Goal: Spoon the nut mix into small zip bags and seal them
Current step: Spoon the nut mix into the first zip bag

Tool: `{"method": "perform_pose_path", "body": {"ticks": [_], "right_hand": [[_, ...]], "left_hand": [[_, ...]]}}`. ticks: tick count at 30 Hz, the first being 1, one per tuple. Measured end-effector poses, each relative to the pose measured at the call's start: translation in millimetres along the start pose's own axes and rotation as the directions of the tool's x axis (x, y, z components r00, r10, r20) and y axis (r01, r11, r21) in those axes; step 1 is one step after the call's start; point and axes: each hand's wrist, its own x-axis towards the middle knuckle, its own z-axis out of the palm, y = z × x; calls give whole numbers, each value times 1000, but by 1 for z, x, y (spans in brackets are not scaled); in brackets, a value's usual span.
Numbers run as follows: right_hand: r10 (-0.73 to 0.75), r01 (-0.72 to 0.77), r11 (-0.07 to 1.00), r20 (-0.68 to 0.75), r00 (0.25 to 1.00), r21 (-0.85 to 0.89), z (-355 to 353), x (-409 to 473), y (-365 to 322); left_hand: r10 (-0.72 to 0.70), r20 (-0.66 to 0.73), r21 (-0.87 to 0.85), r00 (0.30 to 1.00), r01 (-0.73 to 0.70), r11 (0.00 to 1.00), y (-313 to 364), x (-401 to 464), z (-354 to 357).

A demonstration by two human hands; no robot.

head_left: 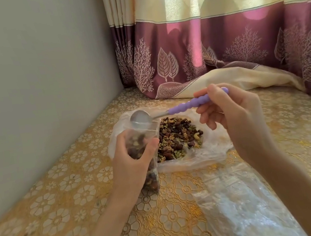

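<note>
One small zip bag [144,150], partly filled, is gripped upright by the left hand [131,162] near the table's wall edge while the purple-handled spoon [171,110], pinched by the right hand [231,114], is tipped at its mouth; another scoop from the nut mix [180,136] seems needed before sealing.

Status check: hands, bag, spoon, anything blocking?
Left hand grips upright zip bag, partly filled, mouth open. Right hand holds spoon, bowl empty at bag mouth. Nut mix heaped on plastic sheet behind bag. Nothing blocking.
</note>
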Motion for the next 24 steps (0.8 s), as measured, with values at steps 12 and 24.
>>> {"method": "perform_pose_path", "body": {"ticks": [12, 24], "right_hand": [[204, -219, 976, -313, 928, -13, -37, 17, 36], [-127, -65, 883, -369, 921, -464, -49, 16, 54]], "left_hand": [[-29, -7, 13, 1000, 30, 999, -2, 0, -1], [-6, -12, 16, 1000, 6, 1000, -2, 1, -1]]}}
